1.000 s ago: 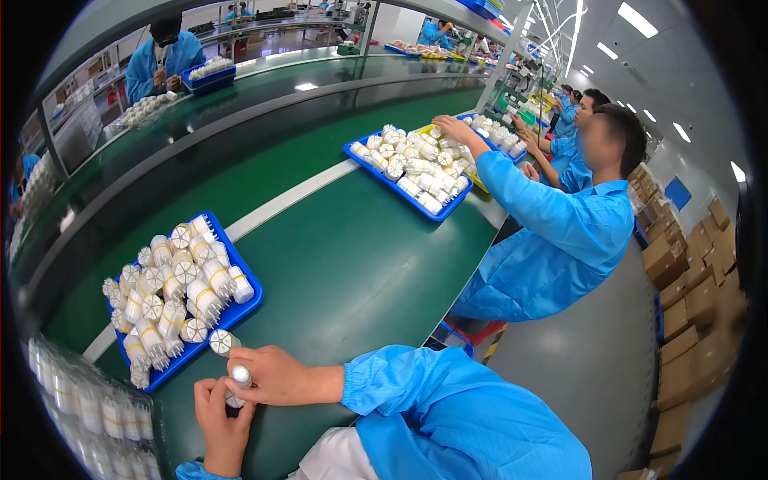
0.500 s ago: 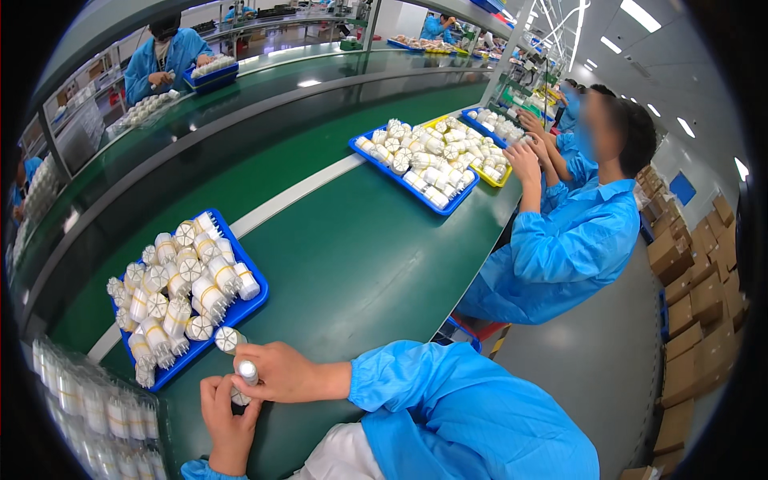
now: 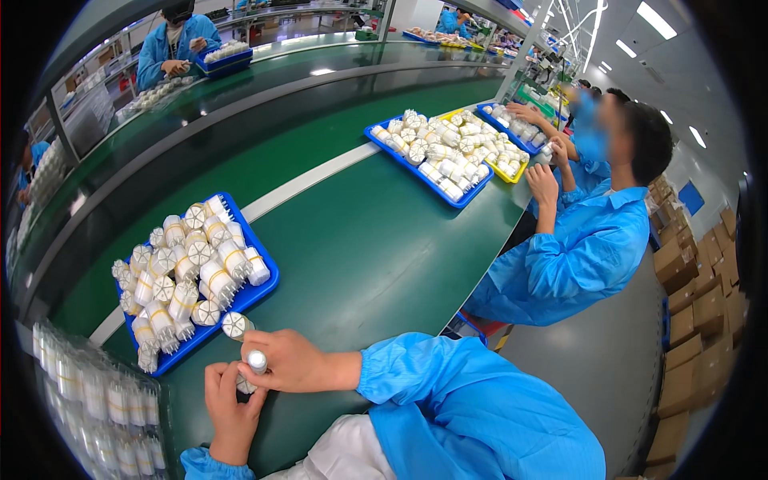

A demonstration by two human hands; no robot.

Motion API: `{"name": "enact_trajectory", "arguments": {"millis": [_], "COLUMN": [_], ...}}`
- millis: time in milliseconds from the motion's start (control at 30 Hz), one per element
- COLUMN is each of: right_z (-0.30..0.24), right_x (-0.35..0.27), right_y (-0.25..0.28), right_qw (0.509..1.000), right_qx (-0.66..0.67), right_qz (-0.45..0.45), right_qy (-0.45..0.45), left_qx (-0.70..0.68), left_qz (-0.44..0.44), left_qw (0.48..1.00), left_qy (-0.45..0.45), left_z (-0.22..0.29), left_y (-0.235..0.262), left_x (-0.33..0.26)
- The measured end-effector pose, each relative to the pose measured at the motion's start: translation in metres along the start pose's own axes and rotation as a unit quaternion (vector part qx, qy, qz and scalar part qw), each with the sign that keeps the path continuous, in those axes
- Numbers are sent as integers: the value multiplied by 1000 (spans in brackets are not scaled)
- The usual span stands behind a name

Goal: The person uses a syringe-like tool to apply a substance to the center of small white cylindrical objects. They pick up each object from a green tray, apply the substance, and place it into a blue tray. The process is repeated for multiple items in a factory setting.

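Note:
My left hand [image 3: 232, 412] is closed, thumb and fingers pinching a small white cylinder [image 3: 246, 385] with a spoked round end. Wrapped in my right hand [image 3: 286, 360] is a slim stick-like tool [image 3: 257, 362] whose rounded, pale silvery end points up. The tool's lower part is hidden by my fingers, right over the pinched cylinder. Another white cylinder [image 3: 237, 326] with a spoked end lies by my right knuckles; I cannot tell if they touch. Just beyond sits a blue tray [image 3: 270, 268] heaped with similar cylinders, many with yellow bands and prongs.
Clear plastic trays [image 3: 100, 408] of white cylinders stand at the near left. Farther along the green bench [image 3: 352, 248] are a blue tray [image 3: 462, 202] and a yellow tray [image 3: 512, 178], both filled. A co-worker in blue [image 3: 568, 256] sits at right, cartons [image 3: 696, 320] behind.
The whole view has shifted slightly, so most things sit a little farther right. Both my hands keep the same hold on the cylinder and tool. The co-worker's hands have moved slightly.

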State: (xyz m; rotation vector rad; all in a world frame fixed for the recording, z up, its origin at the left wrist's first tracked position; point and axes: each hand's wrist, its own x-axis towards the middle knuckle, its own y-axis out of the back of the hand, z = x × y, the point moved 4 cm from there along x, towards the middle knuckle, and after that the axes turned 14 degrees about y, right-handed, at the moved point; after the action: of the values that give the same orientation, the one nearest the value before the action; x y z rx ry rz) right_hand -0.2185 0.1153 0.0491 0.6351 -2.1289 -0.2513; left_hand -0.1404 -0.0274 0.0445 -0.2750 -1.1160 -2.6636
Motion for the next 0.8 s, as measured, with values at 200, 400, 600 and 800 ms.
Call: {"name": "enact_trajectory", "arguments": {"millis": [200, 400, 600, 800], "right_z": [-4, -2, 0, -1], "right_x": [2, 1, 0, 0], "right_y": [6, 5, 5, 7], "right_qw": [1000, 1000, 1000, 1000], "right_qx": [6, 7, 15, 5], "right_qz": [-7, -1, 6, 4], "right_qy": [0, -1, -13, -3], "left_qx": [-8, -4, 0, -5], "left_qz": [-2, -5, -8, 0], "left_qw": [1000, 1000, 1000, 999], "left_qy": [3, -4, -30, -38], "left_z": [-5, -4, -7, -3], "left_y": [-3, -3, -2, -4], "left_x": [0, -1, -1, 0]}}
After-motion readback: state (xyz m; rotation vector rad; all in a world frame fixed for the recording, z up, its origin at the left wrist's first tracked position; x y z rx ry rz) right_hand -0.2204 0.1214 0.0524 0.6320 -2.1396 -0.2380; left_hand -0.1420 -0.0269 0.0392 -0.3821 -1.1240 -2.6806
